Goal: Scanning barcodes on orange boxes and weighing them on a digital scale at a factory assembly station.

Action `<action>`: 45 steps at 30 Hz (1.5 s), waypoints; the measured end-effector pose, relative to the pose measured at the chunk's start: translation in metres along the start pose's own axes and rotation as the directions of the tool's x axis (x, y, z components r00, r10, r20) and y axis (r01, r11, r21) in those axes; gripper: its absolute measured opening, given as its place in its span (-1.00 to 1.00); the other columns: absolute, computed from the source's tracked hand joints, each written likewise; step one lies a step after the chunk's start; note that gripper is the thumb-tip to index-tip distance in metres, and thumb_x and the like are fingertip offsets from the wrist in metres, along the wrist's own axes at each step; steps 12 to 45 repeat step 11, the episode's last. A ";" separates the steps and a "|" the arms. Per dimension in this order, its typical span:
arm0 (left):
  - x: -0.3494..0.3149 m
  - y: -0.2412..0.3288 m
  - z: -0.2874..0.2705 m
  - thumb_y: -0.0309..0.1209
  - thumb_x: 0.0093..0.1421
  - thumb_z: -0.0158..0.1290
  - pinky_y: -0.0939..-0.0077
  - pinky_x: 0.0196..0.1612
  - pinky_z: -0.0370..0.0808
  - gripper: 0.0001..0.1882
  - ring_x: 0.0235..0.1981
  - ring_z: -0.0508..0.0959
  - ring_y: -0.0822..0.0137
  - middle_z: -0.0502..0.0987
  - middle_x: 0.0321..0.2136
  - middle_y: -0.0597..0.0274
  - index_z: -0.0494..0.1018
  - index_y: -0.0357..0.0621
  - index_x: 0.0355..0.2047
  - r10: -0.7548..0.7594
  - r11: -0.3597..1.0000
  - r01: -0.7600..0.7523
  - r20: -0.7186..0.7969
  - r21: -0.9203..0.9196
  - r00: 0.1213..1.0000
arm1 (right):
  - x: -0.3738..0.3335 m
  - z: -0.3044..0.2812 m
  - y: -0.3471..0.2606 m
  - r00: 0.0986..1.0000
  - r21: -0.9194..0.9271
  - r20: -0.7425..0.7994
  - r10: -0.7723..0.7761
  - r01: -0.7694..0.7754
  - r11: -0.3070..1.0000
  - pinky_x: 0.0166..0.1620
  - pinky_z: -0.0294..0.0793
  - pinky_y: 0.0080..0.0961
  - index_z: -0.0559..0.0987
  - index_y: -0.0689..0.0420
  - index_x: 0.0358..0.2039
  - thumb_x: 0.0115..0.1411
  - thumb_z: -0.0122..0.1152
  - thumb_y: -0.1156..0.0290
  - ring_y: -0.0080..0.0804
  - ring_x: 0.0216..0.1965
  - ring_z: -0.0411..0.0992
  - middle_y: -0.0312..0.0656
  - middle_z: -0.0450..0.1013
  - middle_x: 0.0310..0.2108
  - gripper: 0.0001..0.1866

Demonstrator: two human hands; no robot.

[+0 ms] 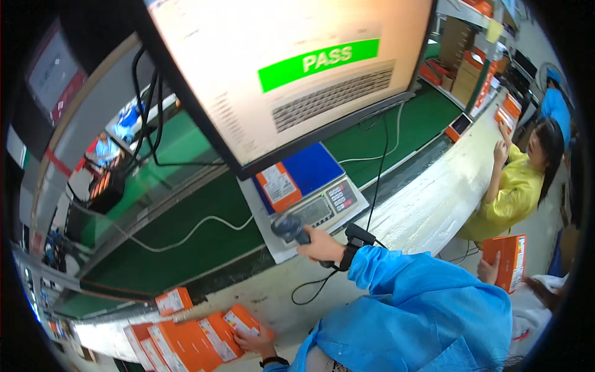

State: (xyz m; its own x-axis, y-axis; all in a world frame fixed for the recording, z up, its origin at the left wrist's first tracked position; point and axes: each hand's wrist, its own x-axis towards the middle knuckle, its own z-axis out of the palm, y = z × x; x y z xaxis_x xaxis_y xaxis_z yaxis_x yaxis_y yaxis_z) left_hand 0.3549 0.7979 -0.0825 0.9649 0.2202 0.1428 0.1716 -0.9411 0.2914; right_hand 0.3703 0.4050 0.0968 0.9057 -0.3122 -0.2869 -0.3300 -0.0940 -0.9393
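Observation:
My right hand (323,245) is wrapped round the handle of a dark barcode scanner (290,228). The scanner's head points over the near edge of a digital scale (353,214). On the scale's blue platform lies an orange box (277,186) with a white label, partly behind the monitor's lower corner. My left hand (254,341) grips the end of an orange box (240,320), the rightmost in a row of several orange boxes (176,347) at the lower left. Its thumb is not clearly visible.
A large monitor (248,133) with a green banner stands above the scale. Beyond lies a green conveyor belt (192,254). A black device (361,235) and looped cable sit by my right wrist. At right are a person in yellow (511,192) and another person's hand holding an orange box (505,263).

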 end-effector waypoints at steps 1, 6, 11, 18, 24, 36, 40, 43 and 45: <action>0.000 -0.002 0.003 0.00 -0.15 0.20 -0.10 0.09 0.17 -0.01 0.07 0.20 -0.25 0.14 0.13 -0.22 0.10 -0.22 0.23 0.050 0.998 -0.051 -0.023 -0.027 0.998 | -0.004 -0.003 0.012 0.999 -0.040 0.031 -0.012 0.014 0.999 -0.66 0.34 -0.41 0.41 0.34 -0.11 -0.02 0.22 0.30 -0.41 -0.75 0.39 -0.11 0.38 -0.73 -0.51; 0.003 -0.033 0.028 0.01 -0.24 0.27 -0.16 0.04 0.26 0.10 0.11 0.21 -0.18 0.18 0.07 -0.21 0.04 -0.20 0.26 -0.076 0.997 0.076 -0.018 0.028 0.997 | -0.021 0.010 0.072 0.946 -0.322 0.240 0.219 -0.136 0.937 -0.48 0.48 -0.30 0.42 0.28 -0.07 -0.08 0.24 0.26 -0.24 -0.59 0.51 -0.03 0.49 -0.58 -0.44; 0.012 0.003 -0.010 0.02 -0.27 0.32 -0.13 0.04 0.28 0.15 0.16 0.18 -0.12 0.11 0.14 -0.15 0.00 -0.09 0.29 -0.374 0.917 0.399 0.347 0.001 0.860 | -0.017 0.017 0.165 0.985 -0.534 0.140 0.097 -0.007 0.845 -0.14 0.47 -0.17 0.42 0.16 -0.01 -0.17 0.32 0.16 0.00 -0.27 0.52 0.11 0.52 -0.31 -0.33; 0.012 0.003 -0.010 0.02 -0.27 0.32 -0.13 0.04 0.28 0.15 0.16 0.18 -0.12 0.11 0.14 -0.15 0.00 -0.09 0.29 -0.374 0.917 0.399 0.347 0.001 0.860 | -0.017 0.017 0.165 0.985 -0.534 0.140 0.097 -0.007 0.845 -0.14 0.47 -0.17 0.42 0.16 -0.01 -0.17 0.32 0.16 0.00 -0.27 0.52 0.11 0.52 -0.31 -0.33; 0.012 0.003 -0.010 0.02 -0.27 0.32 -0.13 0.04 0.28 0.15 0.16 0.18 -0.12 0.11 0.14 -0.15 0.00 -0.09 0.29 -0.374 0.917 0.399 0.347 0.001 0.860 | -0.017 0.017 0.165 0.985 -0.534 0.140 0.097 -0.007 0.845 -0.14 0.47 -0.17 0.42 0.16 -0.01 -0.17 0.32 0.16 0.00 -0.27 0.52 0.11 0.52 -0.31 -0.33; 0.012 0.003 -0.010 0.02 -0.27 0.32 -0.13 0.04 0.28 0.15 0.16 0.18 -0.12 0.11 0.14 -0.15 0.00 -0.09 0.29 -0.374 0.917 0.399 0.347 0.001 0.860 | -0.017 0.017 0.165 0.985 -0.534 0.140 0.097 -0.007 0.845 -0.14 0.47 -0.17 0.42 0.16 -0.01 -0.17 0.32 0.16 0.00 -0.27 0.52 0.11 0.52 -0.31 -0.33; 0.012 0.003 -0.010 0.02 -0.27 0.32 -0.13 0.04 0.28 0.15 0.16 0.18 -0.12 0.11 0.14 -0.15 0.00 -0.09 0.29 -0.374 0.917 0.399 0.347 0.001 0.860 | -0.017 0.017 0.165 0.985 -0.534 0.140 0.097 -0.007 0.845 -0.14 0.47 -0.17 0.42 0.16 -0.01 -0.17 0.32 0.16 0.00 -0.27 0.52 0.11 0.52 -0.31 -0.33; 0.012 0.003 -0.010 0.02 -0.27 0.32 -0.13 0.04 0.28 0.15 0.16 0.18 -0.12 0.11 0.14 -0.15 0.00 -0.09 0.29 -0.374 0.917 0.399 0.347 0.001 0.860 | -0.017 0.017 0.165 0.985 -0.534 0.140 0.097 -0.007 0.845 -0.14 0.47 -0.17 0.42 0.16 -0.01 -0.17 0.32 0.16 0.00 -0.27 0.52 0.11 0.52 -0.31 -0.33; 0.012 0.003 -0.010 0.02 -0.27 0.32 -0.13 0.04 0.28 0.15 0.16 0.18 -0.12 0.11 0.14 -0.15 0.00 -0.09 0.29 -0.374 0.917 0.399 0.347 0.001 0.860 | -0.017 0.017 0.165 0.985 -0.534 0.140 0.097 -0.007 0.845 -0.14 0.47 -0.17 0.42 0.16 -0.01 -0.17 0.32 0.16 0.00 -0.27 0.52 0.11 0.52 -0.31 -0.33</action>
